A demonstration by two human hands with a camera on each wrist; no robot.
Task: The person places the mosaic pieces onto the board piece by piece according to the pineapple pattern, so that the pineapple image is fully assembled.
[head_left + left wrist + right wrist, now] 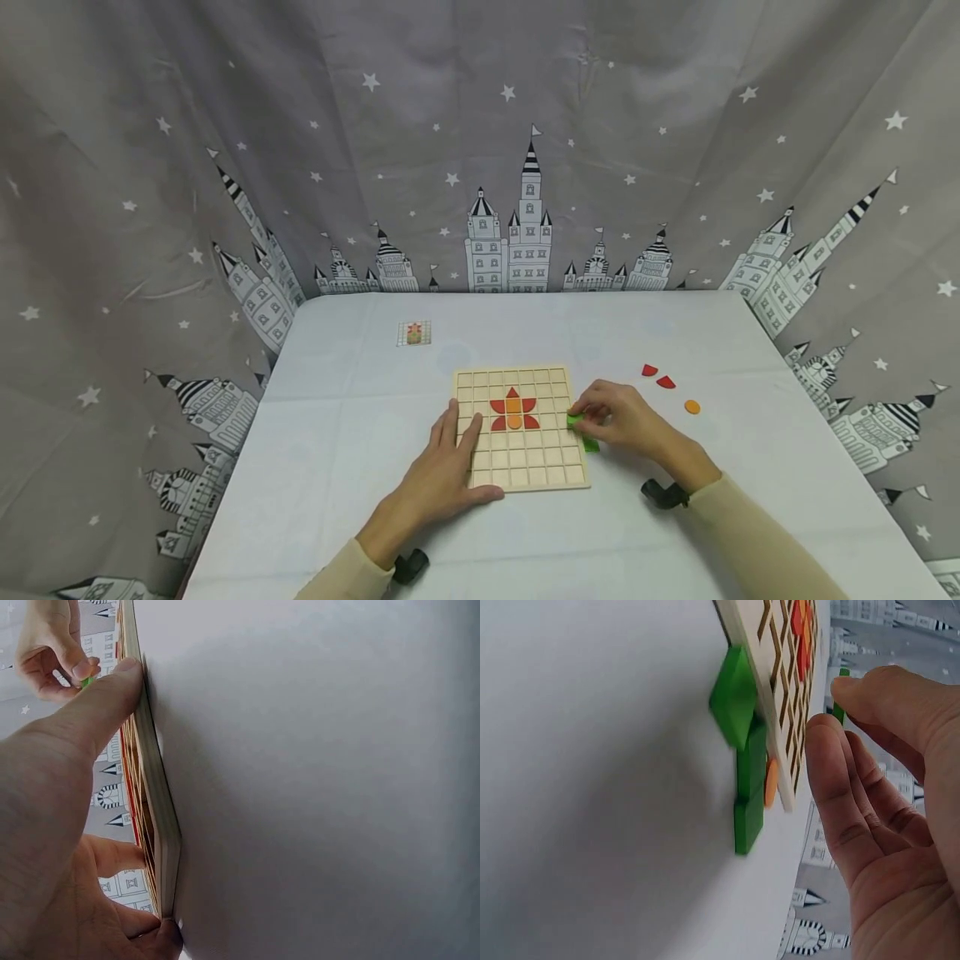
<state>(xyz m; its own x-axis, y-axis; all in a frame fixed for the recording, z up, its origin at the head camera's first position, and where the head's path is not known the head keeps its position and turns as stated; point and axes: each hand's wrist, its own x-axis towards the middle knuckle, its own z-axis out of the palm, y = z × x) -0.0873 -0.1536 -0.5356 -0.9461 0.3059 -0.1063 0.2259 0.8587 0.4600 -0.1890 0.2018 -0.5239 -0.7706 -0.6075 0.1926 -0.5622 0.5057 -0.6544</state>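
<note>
A wooden grid board [528, 477] lies on the white table, with red and orange tiles [513, 406] forming a symmetric figure in its upper middle. At the board's left side rests my left hand [442, 475], fingers spread over the edge and thumb at the lower left corner. My right hand [626, 421] pinches a small green tile [840, 709] between thumb and fingers, over the board's right edge. Below that hand, several green tiles [750, 761] and an orange disc [771, 782] lie along the board's side; one green tile looks diamond-shaped.
Two red curved tiles [666, 382] and an orange disc [692, 407] lie on the table right of the board. A small pattern card [414, 333] sits at the back left. Behind the table hangs a grey curtain [480, 125] with castles and stars.
</note>
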